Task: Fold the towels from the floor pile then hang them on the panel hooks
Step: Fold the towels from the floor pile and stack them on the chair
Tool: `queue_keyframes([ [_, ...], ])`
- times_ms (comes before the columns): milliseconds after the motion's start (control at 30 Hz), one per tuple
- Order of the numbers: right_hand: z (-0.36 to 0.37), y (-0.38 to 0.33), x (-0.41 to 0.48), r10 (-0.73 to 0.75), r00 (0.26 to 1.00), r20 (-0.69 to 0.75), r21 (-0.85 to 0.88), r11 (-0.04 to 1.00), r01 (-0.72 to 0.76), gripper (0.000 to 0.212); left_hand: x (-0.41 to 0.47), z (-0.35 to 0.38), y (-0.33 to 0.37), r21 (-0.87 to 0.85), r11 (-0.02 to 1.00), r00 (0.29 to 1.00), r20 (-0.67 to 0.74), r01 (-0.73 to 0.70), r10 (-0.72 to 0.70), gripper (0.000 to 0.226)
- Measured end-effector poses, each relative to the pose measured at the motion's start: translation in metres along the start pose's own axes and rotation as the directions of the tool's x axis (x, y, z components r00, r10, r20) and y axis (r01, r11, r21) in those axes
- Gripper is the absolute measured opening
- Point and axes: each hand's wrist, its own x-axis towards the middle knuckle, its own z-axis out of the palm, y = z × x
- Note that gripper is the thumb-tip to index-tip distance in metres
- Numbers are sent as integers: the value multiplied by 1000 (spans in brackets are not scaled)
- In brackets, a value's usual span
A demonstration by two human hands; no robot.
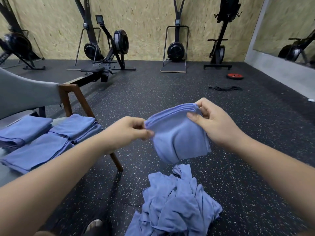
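Observation:
A blue towel point(179, 138), folded into several layers, hangs in the air between my hands. My left hand point(126, 132) pinches its left top corner. My right hand point(213, 120) grips the right top corner, thumb on the near side. Below, a crumpled pile of blue towels point(175, 205) lies on the black speckled floor. On the grey chair seat point(59, 121) at the left lie three stacks of folded blue towels point(34, 150). No panel hooks show in this view.
The chair's wooden leg point(115, 160) slants down close to the pile. Rowing machines point(105, 62) and ski trainers point(175, 48) stand along the far wooden wall. A red weight plate point(234, 76) and a black cord point(225, 88) lie on the floor at the right. My foot point(93, 225) is at the bottom.

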Motion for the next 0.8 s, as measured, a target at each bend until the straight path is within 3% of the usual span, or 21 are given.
queue_keyframes([
  [67,-3,1,2,20,998,-59,25,1000,-19,28,3,-5,-10,-78,997,987,-158,-2,-10,7],
  [167,-3,6,4,93,992,-85,15,996,-92,19,3,5,-10,-18,999,961,-275,-29,23,8],
  [267,1,12,6,193,977,-85,-6,981,-194,21,-6,31,7,153,982,962,-231,-108,142,12],
  [433,9,14,5,323,939,-121,119,944,-309,26,-21,77,38,245,906,924,-84,-345,374,42],
  [600,21,13,3,430,897,-100,247,884,-397,35,-24,103,44,358,869,906,-118,-342,406,72],
  [733,28,12,1,486,872,-61,275,848,-454,32,-17,110,42,488,801,861,-173,-347,478,60],
  [800,26,13,1,499,865,-50,256,844,-472,33,-16,105,45,460,827,868,-205,-323,453,50],
])
